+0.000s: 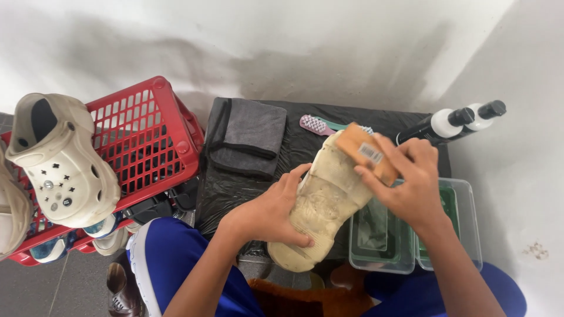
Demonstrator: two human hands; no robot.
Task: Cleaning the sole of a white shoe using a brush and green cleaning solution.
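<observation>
— Two hands on it rn: right hand clamps the wooden brush down on the sole, left hand grips the cream clog sole-up over my lap.

— Any tips?

— I reckon short strokes along the tread, w/ my left thumb bracing the edge so it doesn't twist. Clear rinse tubs sit just right of it; grey towel behind on the black mat.
</observation>
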